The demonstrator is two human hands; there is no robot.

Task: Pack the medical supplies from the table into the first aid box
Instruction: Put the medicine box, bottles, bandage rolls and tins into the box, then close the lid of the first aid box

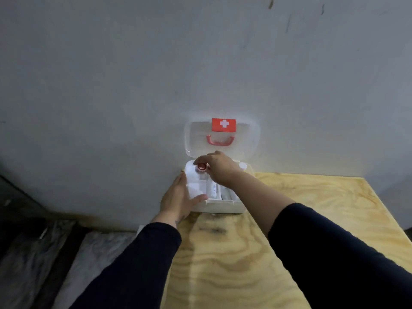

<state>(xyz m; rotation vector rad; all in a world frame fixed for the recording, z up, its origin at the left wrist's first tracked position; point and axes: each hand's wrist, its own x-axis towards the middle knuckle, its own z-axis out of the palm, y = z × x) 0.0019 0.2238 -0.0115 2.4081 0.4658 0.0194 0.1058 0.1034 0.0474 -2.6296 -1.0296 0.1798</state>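
Right hand (219,167) pinches a red-capped bottle (201,167) over the 10 o'clock corner of the first aid box (220,207), at 12 o'clock on the counter (289,219); left hand (178,197), flat, braces its 9 o'clock wall. Packets (214,189) lie inside: packing seems nearly finished.

First aid box (219,207) sits centre frame on the table's (312,208) far corner, against the wall (111,85). Lid (245,141) stands behind it.

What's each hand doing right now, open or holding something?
Left hand: open, fingers straight against the left side of the first aid box.
Right hand: fingers pinching a small red-capped item over the box.
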